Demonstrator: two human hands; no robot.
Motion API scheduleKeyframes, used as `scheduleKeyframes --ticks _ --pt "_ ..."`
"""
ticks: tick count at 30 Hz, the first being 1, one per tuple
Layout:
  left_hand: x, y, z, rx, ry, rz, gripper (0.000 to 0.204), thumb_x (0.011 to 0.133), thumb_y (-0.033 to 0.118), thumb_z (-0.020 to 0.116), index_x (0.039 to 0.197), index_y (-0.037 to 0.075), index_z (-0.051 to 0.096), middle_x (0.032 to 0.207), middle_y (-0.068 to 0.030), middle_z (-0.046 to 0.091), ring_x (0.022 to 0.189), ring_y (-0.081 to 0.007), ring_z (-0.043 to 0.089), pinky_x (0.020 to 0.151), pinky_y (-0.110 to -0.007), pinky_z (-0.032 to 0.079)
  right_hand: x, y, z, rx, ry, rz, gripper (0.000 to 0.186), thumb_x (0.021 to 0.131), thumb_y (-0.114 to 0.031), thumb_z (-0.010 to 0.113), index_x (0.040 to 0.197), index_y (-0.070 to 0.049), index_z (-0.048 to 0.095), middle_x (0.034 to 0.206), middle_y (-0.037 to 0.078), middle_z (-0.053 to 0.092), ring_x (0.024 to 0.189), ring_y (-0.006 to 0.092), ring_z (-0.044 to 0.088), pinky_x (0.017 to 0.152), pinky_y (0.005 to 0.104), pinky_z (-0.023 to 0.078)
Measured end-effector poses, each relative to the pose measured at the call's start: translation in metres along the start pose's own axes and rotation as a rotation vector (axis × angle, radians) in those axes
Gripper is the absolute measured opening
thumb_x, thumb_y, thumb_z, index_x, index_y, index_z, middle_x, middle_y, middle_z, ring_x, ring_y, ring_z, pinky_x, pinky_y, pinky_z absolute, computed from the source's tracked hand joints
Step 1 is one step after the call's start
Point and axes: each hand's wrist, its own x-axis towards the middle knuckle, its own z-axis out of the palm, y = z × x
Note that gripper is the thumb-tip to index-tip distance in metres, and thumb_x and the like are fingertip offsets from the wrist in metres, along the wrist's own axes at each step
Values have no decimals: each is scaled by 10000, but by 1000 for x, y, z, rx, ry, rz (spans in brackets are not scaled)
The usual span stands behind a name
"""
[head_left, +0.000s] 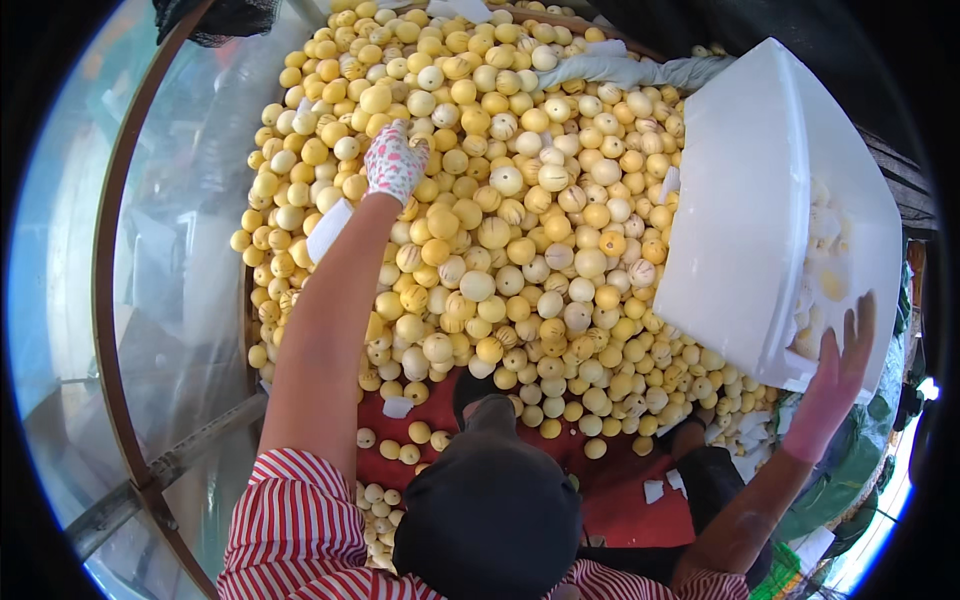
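My left hand (397,165), in a white glove with pink and red spots, reaches into a big heap of pale-yellow pepino melons (493,232), some with purple-brown streaks. Its fingers curl down among the fruit; whatever they close on is hidden. At the right, a large white foam box (735,200) stands tilted on the heap's edge. Pale fruit and white packing show through its opening. My right hand (845,355), which looks pinkish, lies at the near rim of the box with its fingers stretched out and spread.
My dark-clad knee (487,500) is in the near middle, above a red floor covering (615,490) with stray melons and white scraps. A brown frame bar (112,240) and clear plastic sheeting (185,260) bound the left side. Grey cloth (640,70) lies across the far heap.
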Motion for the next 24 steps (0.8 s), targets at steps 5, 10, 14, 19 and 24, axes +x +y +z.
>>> scheduleKeyframes --ticks 5,10,14,19,24 --pt "27 13 31 460 -280 175 463 832 230 664 1259 76 576 1248 -169 584 1175 -314 564 985 -425 449 -71 21 4 88 45 145 378 913 76 495 1289 66 535 1305 186 573 1212 283 559 1054 398 427" --pt "26 14 46 439 -247 134 564 800 275 723 1292 81 529 1321 -197 531 1216 -332 534 1036 -423 420 -82 25 8 -52 -36 -118 272 907 91 507 1160 82 606 1214 178 614 1163 293 584 1012 378 458" --pt "30 25 31 351 -304 -51 622 802 280 729 1336 58 501 1342 -199 519 1239 -323 518 1050 -422 411 -76 22 8 25 -7 -8 285 908 107 484 1168 80 597 1204 171 616 1154 286 585 1008 377 464" --pt "63 -17 30 653 -57 325 451 877 162 593 1302 25 526 1249 -189 590 1167 -297 591 936 -446 493 -81 22 13 62 -27 -24 285 919 113 454 1164 83 597 1186 177 620 1144 283 590 1004 369 470" --pt "112 -20 50 676 -188 213 334 951 188 408 1212 102 599 1132 -150 669 1053 -316 655 867 -449 530 -84 20 -12 38 -34 -56 257 925 71 477 1148 85 605 1166 180 627 1106 266 605 982 360 479"
